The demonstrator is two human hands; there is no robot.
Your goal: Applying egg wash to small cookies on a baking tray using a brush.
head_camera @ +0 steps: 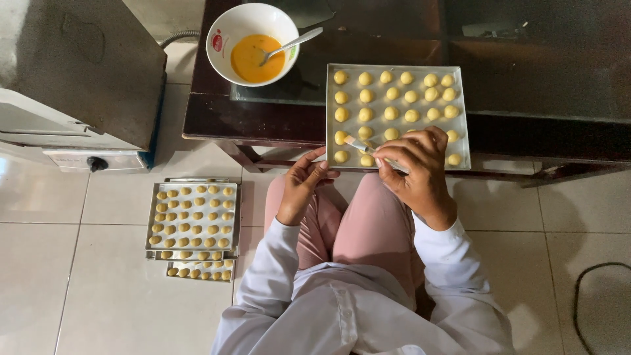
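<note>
My right hand [415, 169] pinches a small white brush [359, 146] whose tip touches a dough ball in the lower left of a metal baking tray [398, 67]. The tray carries several rows of round yellow dough balls [392, 95] and rests on the edge of a dark low table. Just under the tray's near left corner, my left hand [303, 185] holds nothing, its fingers loosely curled and touching the tray's edge. Both hands hover above my knees in pink trousers.
A white bowl [223, 29] of orange egg wash with a spoon [294, 42] stands on the dark table [217, 115] at the back left. Stacked trays [152, 217] of dough balls lie on the tiled floor to my left. A metal oven [72, 79] sits far left.
</note>
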